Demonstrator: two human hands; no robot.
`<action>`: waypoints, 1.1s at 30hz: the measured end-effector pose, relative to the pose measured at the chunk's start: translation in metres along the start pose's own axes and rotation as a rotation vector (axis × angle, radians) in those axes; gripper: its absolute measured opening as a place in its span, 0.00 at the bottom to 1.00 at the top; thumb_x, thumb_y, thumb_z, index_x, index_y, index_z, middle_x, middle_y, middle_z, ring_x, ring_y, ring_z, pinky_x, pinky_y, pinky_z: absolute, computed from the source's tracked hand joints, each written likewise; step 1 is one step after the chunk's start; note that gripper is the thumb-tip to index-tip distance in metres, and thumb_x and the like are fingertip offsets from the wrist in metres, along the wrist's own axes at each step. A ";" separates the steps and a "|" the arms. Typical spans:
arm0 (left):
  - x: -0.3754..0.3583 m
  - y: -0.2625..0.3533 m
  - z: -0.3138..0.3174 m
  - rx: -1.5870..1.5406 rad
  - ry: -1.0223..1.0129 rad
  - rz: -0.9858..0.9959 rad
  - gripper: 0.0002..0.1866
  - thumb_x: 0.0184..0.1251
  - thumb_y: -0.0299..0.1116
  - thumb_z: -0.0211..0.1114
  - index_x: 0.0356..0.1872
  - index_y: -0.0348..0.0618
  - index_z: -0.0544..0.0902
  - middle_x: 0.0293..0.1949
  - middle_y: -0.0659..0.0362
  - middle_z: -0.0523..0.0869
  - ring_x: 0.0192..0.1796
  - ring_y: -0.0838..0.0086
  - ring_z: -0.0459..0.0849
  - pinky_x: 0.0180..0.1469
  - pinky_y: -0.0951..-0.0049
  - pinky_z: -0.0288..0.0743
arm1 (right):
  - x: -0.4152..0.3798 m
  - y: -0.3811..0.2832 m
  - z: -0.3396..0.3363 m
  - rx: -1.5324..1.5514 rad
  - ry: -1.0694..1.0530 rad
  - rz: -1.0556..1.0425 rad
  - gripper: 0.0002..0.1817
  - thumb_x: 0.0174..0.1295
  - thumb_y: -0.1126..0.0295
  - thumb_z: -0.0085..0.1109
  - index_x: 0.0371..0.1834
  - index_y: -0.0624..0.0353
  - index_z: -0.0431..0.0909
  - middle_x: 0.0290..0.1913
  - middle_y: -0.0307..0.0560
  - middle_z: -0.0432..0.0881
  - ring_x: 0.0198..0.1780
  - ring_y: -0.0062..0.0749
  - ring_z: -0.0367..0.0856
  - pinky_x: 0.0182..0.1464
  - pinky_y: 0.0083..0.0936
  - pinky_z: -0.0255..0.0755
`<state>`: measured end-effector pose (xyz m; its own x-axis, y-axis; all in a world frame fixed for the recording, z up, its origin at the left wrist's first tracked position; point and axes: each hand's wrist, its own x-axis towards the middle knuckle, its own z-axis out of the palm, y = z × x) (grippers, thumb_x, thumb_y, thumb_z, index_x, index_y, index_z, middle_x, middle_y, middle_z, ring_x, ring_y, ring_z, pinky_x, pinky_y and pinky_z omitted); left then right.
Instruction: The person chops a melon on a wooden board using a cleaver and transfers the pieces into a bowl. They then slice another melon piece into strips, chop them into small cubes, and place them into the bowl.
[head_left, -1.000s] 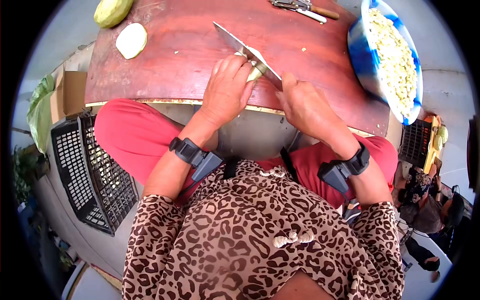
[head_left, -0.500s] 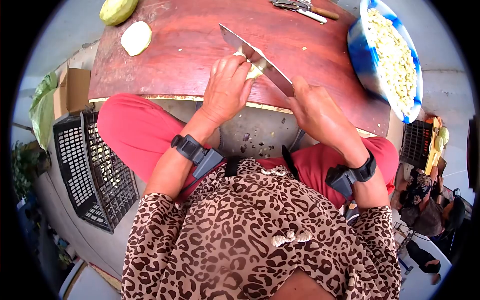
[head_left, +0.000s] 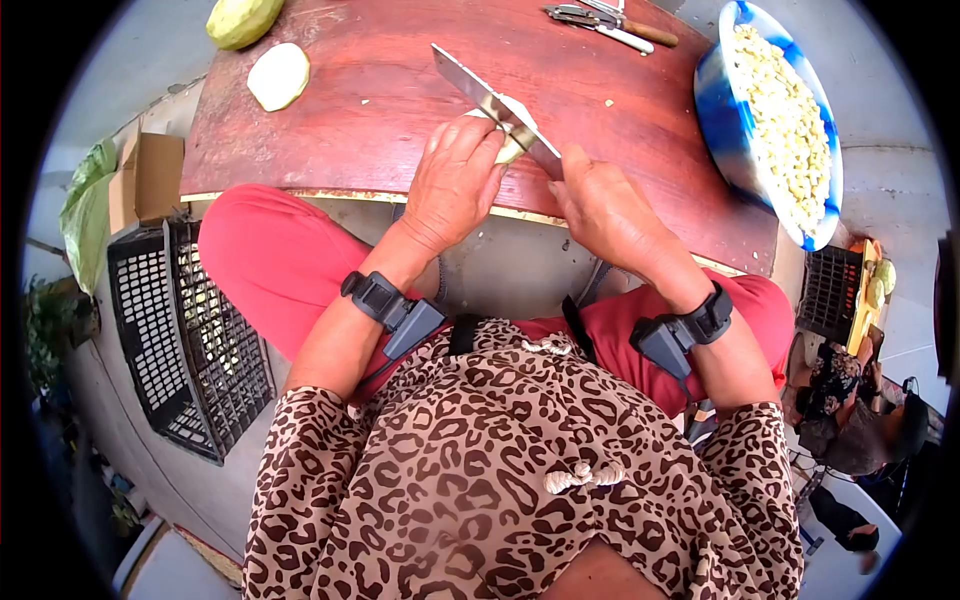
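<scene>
"Grip first. What did I have on the right?"

"Right hand point(head_left: 612, 208): closed round the handle of a broad knife point(head_left: 463, 76), the handle itself hidden. The blade slanted across the work, angled, I judged, to meet the piece while clearing the other fingers."

"And the left?"

"Left hand point(head_left: 452, 190): gripping a pale green piece point(head_left: 510, 153), fingers bent over it, presumably to steady it against the table point(head_left: 350, 150), close to the near edge and within easy reach. Its underside was hidden from me."

"Farther out?"

"Far left: a peeled vegetable point(head_left: 243, 22), with a flat-faced cut portion point(head_left: 279, 77) just beside it, cut face up, perhaps so it lay steady. Far right: a blue-and-white basin point(head_left: 716, 125), filled with chopped pieces point(head_left: 787, 130), apparently set aside from the blade. Near it, a brown-handled tool point(head_left: 650, 33) and a white-handled tool point(head_left: 626, 40), both out of hand."

"Counts?"

"Knife, one. Piece under the left hand, one that I could make out. Peeled vegetable, one; cut portion, one. Basin, one; its contents were too many to count. Handles, brown and white, one each. Wrist devices point(head_left: 392, 312), two, one per arm."
</scene>
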<state>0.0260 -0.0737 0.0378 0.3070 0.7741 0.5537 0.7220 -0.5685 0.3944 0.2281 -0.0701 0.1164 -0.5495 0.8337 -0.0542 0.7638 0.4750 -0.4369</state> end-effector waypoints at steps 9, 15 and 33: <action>-0.003 -0.001 0.001 0.009 0.054 0.009 0.20 0.53 0.24 0.68 0.49 0.36 0.78 0.50 0.49 0.78 0.56 0.55 0.76 0.59 0.56 0.67 | -0.014 -0.006 -0.017 0.047 0.039 -0.033 0.12 0.63 0.75 0.58 0.37 0.66 0.62 0.25 0.72 0.74 0.33 0.71 0.75 0.32 0.54 0.65; -0.004 0.000 0.002 0.041 0.068 -0.005 0.19 0.53 0.25 0.69 0.48 0.36 0.79 0.48 0.51 0.79 0.54 0.56 0.77 0.57 0.56 0.67 | -0.019 -0.011 -0.028 -0.015 -0.052 -0.019 0.09 0.62 0.76 0.56 0.36 0.67 0.64 0.23 0.70 0.75 0.31 0.69 0.76 0.31 0.53 0.67; -0.007 -0.001 0.000 0.024 0.040 0.002 0.19 0.55 0.25 0.68 0.50 0.36 0.79 0.49 0.50 0.79 0.55 0.55 0.76 0.59 0.56 0.68 | -0.007 -0.005 -0.004 0.021 -0.010 0.043 0.09 0.63 0.73 0.55 0.39 0.66 0.67 0.28 0.69 0.80 0.35 0.68 0.80 0.36 0.55 0.74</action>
<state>0.0232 -0.0781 0.0336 0.2841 0.7609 0.5834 0.7362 -0.5629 0.3757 0.2294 -0.0769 0.1226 -0.5196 0.8504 -0.0827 0.7798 0.4325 -0.4527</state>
